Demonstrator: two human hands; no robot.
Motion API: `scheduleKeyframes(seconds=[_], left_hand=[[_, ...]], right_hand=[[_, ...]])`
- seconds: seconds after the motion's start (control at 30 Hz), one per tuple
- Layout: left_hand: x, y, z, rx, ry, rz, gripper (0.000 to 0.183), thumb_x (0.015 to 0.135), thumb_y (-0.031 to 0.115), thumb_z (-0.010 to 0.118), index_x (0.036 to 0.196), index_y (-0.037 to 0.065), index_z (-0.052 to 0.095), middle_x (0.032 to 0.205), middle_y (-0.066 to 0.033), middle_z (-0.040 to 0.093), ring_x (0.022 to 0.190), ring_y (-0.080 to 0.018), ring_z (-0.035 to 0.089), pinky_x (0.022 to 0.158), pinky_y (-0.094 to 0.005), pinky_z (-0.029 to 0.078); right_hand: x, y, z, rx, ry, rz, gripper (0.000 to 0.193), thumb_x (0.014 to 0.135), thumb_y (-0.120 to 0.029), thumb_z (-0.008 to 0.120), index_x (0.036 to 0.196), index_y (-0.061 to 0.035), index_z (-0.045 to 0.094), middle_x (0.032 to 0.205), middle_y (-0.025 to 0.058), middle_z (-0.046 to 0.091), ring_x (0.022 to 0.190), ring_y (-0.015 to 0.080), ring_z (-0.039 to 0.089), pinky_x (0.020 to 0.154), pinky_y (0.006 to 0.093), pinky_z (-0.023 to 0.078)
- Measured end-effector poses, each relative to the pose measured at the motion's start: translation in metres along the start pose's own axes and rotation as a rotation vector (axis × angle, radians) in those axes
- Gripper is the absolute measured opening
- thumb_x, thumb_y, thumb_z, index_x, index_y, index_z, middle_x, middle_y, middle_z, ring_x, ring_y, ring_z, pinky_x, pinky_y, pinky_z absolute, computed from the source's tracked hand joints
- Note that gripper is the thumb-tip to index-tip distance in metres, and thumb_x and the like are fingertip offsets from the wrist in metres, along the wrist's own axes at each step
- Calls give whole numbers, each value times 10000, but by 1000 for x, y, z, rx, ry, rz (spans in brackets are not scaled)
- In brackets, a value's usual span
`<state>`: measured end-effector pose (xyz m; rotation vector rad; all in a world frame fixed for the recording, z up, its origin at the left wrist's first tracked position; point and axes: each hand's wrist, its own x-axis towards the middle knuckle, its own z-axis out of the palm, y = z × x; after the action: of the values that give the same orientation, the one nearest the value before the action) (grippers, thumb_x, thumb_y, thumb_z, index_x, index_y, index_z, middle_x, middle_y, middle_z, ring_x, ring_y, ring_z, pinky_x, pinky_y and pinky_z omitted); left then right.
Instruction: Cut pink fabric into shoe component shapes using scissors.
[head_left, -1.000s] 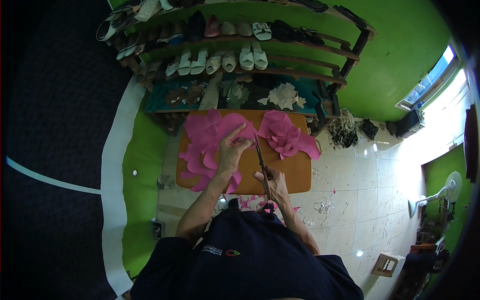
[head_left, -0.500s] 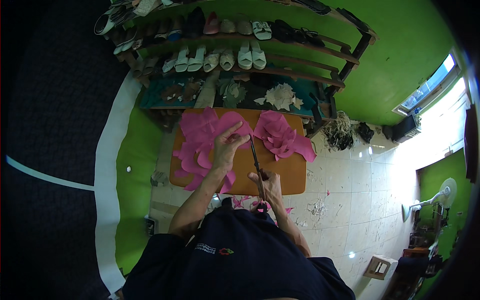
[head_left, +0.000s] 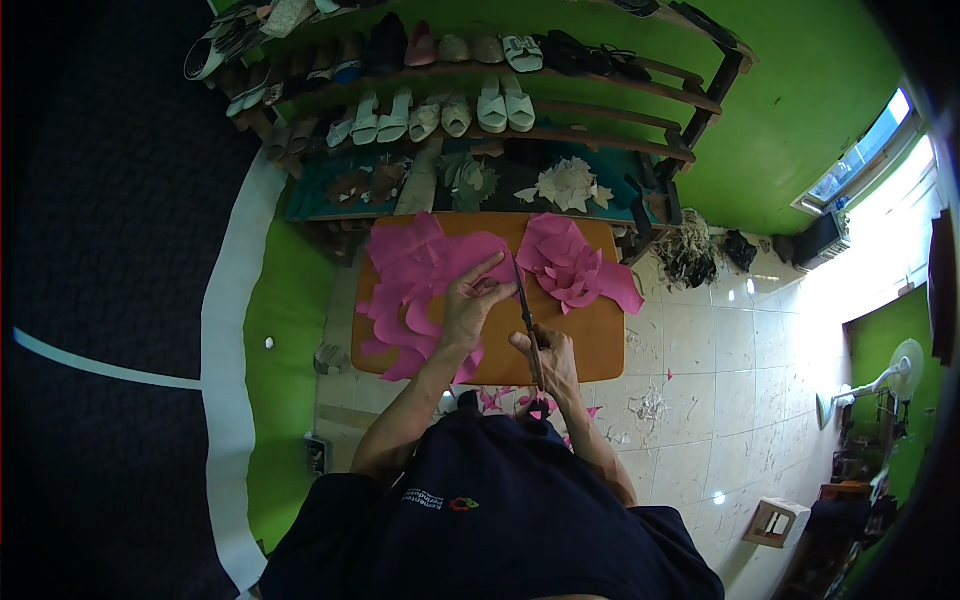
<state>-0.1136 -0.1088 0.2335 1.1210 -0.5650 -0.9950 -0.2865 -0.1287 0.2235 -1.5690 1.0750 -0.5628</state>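
Observation:
My left hand [head_left: 468, 308] reaches over the table and pinches the edge of a pink sheet [head_left: 470, 250] of thin, flexible material, index finger and thumb forward. My right hand [head_left: 553, 360], nearer my body, is closed around the handles of long dark scissors [head_left: 525, 305]. The blades point away from me, their tips at the sheet's right edge beside my left fingertips. Curved cut pieces [head_left: 405, 320] of the same pink hang and lie left of my left hand. To the right of the scissors rests a heap of pink pieces [head_left: 568, 265].
Beneath the pink pieces stands an orange-brown table [head_left: 590, 350] with rounded corners. Behind it rises a rack of shoes [head_left: 490, 105], its lower shelf holding pale cut pieces [head_left: 566, 186]. Pink and white scraps [head_left: 650, 403] litter the tiled floor. A fan [head_left: 905, 370] stands far right.
The whole view has shifted slightly. The scissors' tips have moved a little farther forward along the pink sheet's edge. Both hands keep their holds.

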Motion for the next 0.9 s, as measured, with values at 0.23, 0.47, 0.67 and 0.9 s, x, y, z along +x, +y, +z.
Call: scheduleKeyframes(seconds=[0.23, 0.47, 0.67, 0.9], left_hand=[[0, 5, 4, -115, 53, 18, 529, 830, -18, 763, 1333, 2, 600, 743, 87, 484, 697, -7, 493, 763, -183, 468], [-1, 3, 3, -60, 69, 60, 481, 847, -17, 747, 1310, 3, 619, 728, 73, 510, 690, -22, 523, 761, -198, 497], [-9, -1, 3, 28, 20, 42, 509, 832, -32, 745, 1321, 8, 609, 786, 28, 617, 773, -57, 625, 820, -238, 523], [-12, -3, 6, 11, 39, 24, 522, 821, -30, 758, 1320, 11, 611, 751, 54, 568, 747, -40, 595, 811, -229, 518]], right_hand=[[-4, -6, -6, -52, -24, 2, 643, 813, -572, 755, 619, -2, 529, 547, -5, 431, 522, 88, 398, 461, 328, 294], [-1, 13, 7, 91, -70, -6, 645, 820, -593, 742, 804, 38, 610, 563, 30, 449, 542, 131, 424, 505, 355, 354], [3, 7, 8, 71, -38, 26, 641, 844, -591, 718, 814, 38, 596, 573, 35, 452, 546, 133, 420, 510, 348, 346], [1, 1, 4, 111, -22, 42, 660, 825, -607, 730, 737, 21, 546, 570, 33, 438, 554, 122, 392, 508, 347, 330]])
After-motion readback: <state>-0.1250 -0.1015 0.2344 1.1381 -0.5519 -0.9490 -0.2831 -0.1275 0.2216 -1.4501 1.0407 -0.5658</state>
